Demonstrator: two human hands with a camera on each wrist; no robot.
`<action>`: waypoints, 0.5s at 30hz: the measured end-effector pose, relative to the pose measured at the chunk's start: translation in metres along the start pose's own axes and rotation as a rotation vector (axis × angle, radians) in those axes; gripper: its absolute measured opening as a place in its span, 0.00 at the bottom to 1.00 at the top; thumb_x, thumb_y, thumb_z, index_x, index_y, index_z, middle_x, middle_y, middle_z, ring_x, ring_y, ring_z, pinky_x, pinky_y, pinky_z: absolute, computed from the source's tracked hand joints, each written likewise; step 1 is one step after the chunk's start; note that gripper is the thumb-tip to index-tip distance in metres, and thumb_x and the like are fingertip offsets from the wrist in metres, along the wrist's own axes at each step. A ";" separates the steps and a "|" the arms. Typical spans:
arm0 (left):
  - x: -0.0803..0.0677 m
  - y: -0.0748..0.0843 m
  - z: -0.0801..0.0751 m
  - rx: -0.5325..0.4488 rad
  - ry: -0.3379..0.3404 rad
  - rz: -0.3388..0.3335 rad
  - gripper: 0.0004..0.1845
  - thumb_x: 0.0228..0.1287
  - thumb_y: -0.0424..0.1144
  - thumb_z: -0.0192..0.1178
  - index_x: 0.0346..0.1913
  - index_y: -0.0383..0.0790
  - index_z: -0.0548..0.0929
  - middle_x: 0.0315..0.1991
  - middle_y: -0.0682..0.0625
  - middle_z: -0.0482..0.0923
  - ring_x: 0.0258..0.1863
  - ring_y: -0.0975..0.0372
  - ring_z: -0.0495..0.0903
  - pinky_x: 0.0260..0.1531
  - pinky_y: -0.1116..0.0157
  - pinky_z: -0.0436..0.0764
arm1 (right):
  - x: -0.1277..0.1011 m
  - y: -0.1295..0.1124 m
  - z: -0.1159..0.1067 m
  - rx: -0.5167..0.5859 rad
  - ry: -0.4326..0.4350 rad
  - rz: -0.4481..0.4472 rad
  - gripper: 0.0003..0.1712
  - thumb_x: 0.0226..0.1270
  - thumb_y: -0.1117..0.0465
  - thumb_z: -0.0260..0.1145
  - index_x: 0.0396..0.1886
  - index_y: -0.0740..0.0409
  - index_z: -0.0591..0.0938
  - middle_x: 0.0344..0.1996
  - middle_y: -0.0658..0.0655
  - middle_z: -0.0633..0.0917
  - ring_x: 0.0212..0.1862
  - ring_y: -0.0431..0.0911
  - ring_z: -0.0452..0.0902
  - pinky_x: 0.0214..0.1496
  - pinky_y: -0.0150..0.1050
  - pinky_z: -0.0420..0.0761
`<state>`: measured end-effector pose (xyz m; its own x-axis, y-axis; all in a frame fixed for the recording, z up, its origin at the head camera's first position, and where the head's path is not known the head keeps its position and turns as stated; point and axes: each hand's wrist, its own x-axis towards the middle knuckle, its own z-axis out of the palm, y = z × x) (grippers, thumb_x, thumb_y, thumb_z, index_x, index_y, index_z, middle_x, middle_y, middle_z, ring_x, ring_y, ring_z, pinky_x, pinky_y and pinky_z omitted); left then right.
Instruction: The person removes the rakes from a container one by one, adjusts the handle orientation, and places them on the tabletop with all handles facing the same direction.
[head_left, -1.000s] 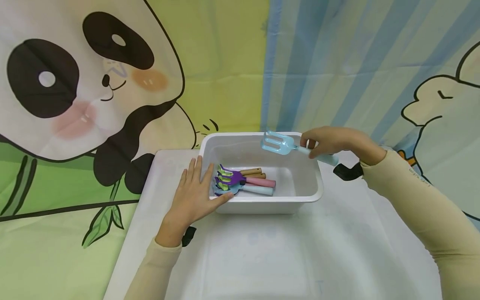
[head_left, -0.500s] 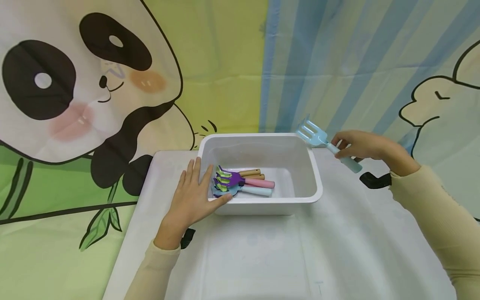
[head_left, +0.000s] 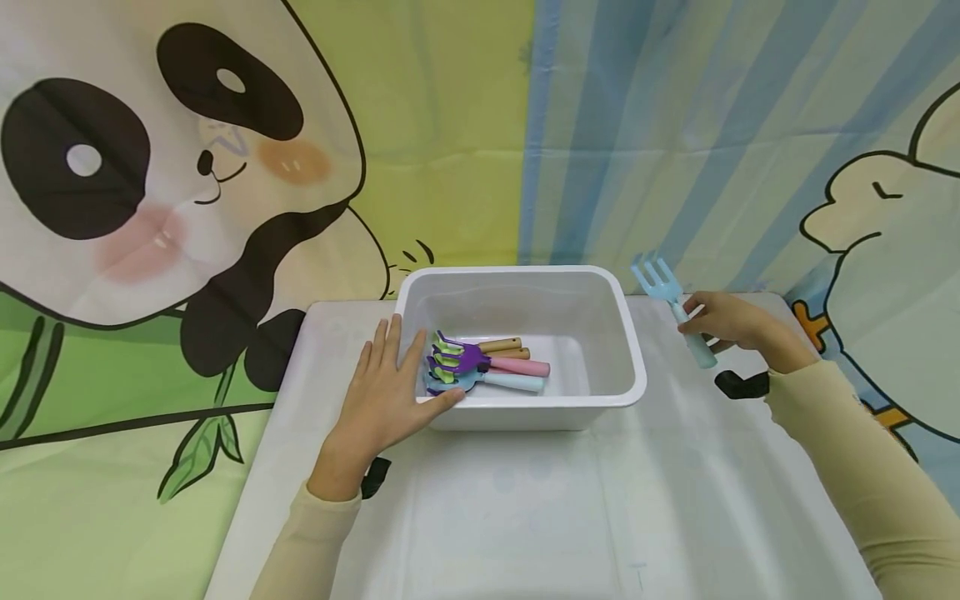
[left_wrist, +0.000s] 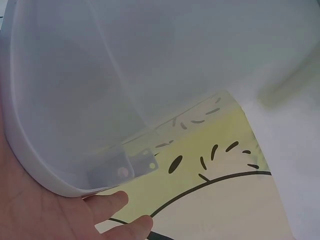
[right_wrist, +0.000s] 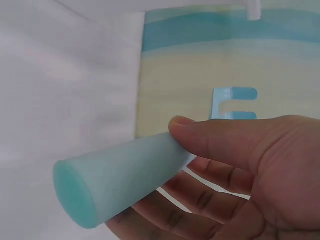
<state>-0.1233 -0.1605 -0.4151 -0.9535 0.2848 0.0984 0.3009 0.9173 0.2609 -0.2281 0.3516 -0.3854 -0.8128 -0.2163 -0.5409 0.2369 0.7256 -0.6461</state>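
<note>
The right hand (head_left: pixel 723 323) grips a light-blue toy fork (head_left: pixel 670 305) by its handle, right of the white bin (head_left: pixel 626 367), tines up. The left hand (head_left: pixel 387 390) rests flat, fingers straight, against the bin's left wall.

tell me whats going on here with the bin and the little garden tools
A person sits at a white table with a white plastic bin in front of them. Their left hand rests flat against the bin's left rim. Their right hand grips a light blue toy fork by its handle, holding it above the table to the right of the bin, prongs pointing up and away. Inside the bin lies a small pile of toy rakes in purple, green, pink, blue and wood tones.
</note>
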 end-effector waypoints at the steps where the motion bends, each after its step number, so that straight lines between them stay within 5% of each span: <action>1: 0.000 0.000 0.000 -0.001 0.000 0.001 0.61 0.54 0.84 0.42 0.80 0.42 0.53 0.80 0.37 0.33 0.78 0.48 0.29 0.74 0.46 0.38 | 0.003 0.005 0.002 0.014 -0.002 0.012 0.35 0.76 0.58 0.60 0.67 0.76 0.57 0.61 0.77 0.64 0.59 0.68 0.70 0.53 0.57 0.80; 15: 0.000 0.000 0.000 0.005 0.006 0.004 0.61 0.55 0.84 0.43 0.80 0.41 0.53 0.80 0.36 0.34 0.78 0.47 0.31 0.74 0.45 0.40 | 0.039 0.044 0.031 0.083 0.011 0.082 0.31 0.76 0.61 0.58 0.64 0.79 0.58 0.58 0.78 0.66 0.57 0.69 0.72 0.52 0.57 0.81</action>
<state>-0.1233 -0.1602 -0.4152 -0.9522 0.2867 0.1055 0.3046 0.9175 0.2559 -0.2330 0.3549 -0.4512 -0.7947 -0.1507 -0.5880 0.3459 0.6835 -0.6428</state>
